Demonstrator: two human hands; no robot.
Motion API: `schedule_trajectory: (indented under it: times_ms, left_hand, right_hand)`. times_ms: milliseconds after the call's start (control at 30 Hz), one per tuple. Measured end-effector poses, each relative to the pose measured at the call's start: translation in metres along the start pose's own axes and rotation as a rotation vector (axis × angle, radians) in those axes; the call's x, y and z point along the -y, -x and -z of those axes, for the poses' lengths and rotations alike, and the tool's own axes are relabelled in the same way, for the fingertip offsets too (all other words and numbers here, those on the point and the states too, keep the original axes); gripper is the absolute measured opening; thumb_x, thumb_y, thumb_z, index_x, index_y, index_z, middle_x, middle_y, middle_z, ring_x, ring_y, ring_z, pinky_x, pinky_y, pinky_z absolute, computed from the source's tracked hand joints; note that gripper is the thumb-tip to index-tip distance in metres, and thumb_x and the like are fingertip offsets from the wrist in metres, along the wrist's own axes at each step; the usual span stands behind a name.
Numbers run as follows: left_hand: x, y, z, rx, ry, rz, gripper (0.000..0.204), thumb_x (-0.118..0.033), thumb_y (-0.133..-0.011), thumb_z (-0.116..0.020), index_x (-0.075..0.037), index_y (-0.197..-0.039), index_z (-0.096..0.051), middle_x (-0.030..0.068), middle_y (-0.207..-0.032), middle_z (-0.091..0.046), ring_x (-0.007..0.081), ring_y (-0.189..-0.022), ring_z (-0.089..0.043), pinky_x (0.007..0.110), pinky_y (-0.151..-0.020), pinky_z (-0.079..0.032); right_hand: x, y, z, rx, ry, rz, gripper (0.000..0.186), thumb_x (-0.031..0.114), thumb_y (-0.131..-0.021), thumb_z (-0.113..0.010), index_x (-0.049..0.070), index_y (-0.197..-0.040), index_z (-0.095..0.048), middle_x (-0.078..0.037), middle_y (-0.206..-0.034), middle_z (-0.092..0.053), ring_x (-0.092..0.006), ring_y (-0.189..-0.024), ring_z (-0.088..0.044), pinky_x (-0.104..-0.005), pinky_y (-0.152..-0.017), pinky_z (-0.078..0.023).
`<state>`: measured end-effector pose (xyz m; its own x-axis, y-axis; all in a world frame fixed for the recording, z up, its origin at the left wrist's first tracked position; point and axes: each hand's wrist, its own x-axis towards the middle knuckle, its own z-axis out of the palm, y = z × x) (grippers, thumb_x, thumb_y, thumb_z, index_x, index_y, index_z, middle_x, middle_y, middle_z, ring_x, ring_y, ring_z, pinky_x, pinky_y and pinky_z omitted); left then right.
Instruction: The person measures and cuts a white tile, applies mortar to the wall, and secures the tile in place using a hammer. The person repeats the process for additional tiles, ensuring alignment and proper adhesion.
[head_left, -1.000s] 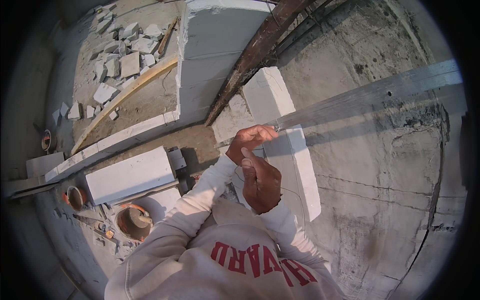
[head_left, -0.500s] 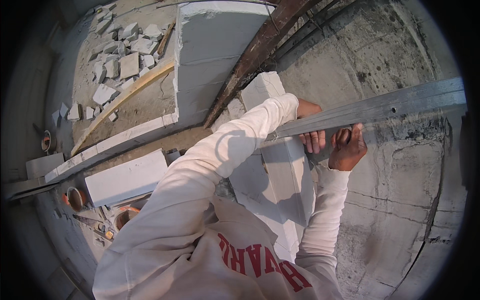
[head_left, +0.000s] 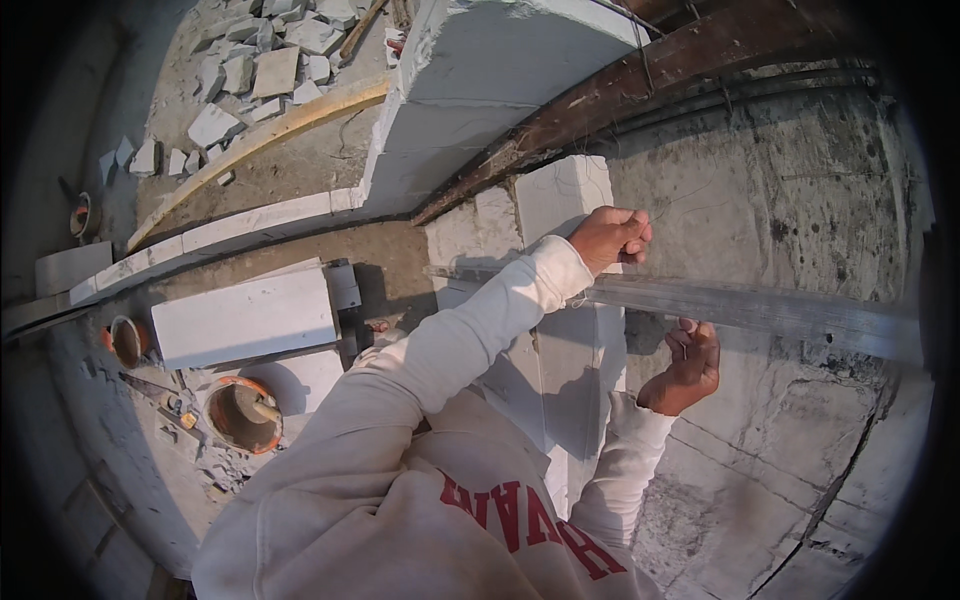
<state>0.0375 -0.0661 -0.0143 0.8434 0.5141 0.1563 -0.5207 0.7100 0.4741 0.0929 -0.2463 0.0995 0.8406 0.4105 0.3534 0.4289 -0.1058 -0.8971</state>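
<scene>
- L hand [head_left: 608, 240]: fingers curled, just above long silver-grey metal bar [head_left: 755, 308]; R hand [head_left: 688, 375]: fingers bent inward, just below it. Can't tell if either grips anything.
- Bar appears laid across white rectangular blocks [head_left: 560, 195], prob. so they bear its wt.
- Surface, r. side: cracked, stained grey concrete [head_left: 770, 430].
- Room, l. side: round orange-rimmed bucket [head_left: 240, 412], broken white rubble [head_left: 215, 125].

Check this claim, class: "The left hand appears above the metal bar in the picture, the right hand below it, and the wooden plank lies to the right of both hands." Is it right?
Not quite: the head view shows the wooden plank to the left of both hands. The left hand does appear above the metal bar, the right hand below it.
</scene>
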Motion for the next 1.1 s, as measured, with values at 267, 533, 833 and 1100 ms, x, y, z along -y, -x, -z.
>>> schedule_trajectory:
  times_ms: [267, 533, 833, 1100]
  left_hand:
    - [0.008, 0.092, 0.015, 0.048, -0.33, -0.326, 0.04, -0.04, -0.111, -0.05, -0.007, -0.088, -0.057, 0.0023, -0.092, -0.059, 0.017, -0.101, -0.057, 0.034, -0.101, -0.045]
    - [0.02, 0.105, 0.0, -0.074, -0.251, -0.263, 0.024, -0.028, -0.105, -0.062, -0.007, -0.093, -0.061, 0.004, -0.105, -0.062, 0.0137, -0.099, -0.056, 0.03, -0.094, -0.046]
    - [0.014, 0.113, -0.033, -0.18, -1.052, -0.519, 0.03, -0.028, -0.107, -0.055, -0.006, -0.091, -0.067, 0.0098, -0.106, -0.068, 0.0237, -0.113, -0.057, 0.037, -0.1, -0.046]
    - [-0.002, 0.076, -0.061, -0.389, -0.809, -0.517, 0.029, -0.023, -0.106, -0.051, -0.003, -0.108, -0.072, 0.0085, -0.108, -0.071, 0.0182, -0.103, -0.062, 0.032, -0.099, -0.047]
  right_hand:
    - [0.036, 0.069, -0.06, 0.372, 0.251, 0.337, 0.028, 0.006, -0.1, -0.057, -0.01, -0.12, -0.067, -0.022, -0.111, -0.071, -0.0264, -0.091, -0.071, -0.0354, -0.082, -0.056]
    - [0.035, 0.076, -0.06, 0.647, 0.284, 0.593, 0.029, -0.003, -0.093, -0.062, -0.009, -0.12, -0.068, -0.026, -0.12, -0.068, -0.0359, -0.107, -0.071, -0.037, -0.09, -0.057]
    - [0.03, 0.09, -0.007, 0.475, 0.086, 0.208, 0.021, 0.008, -0.104, -0.059, -0.008, -0.104, -0.072, -0.019, -0.098, -0.074, -0.0255, -0.085, -0.073, -0.0347, -0.08, -0.059]
    - [-0.013, 0.029, 0.014, 0.145, -0.264, -0.125, 0.029, 0.016, -0.109, -0.054, -0.01, -0.109, -0.067, -0.018, -0.088, -0.072, -0.0227, -0.074, -0.071, -0.0335, -0.071, -0.06]
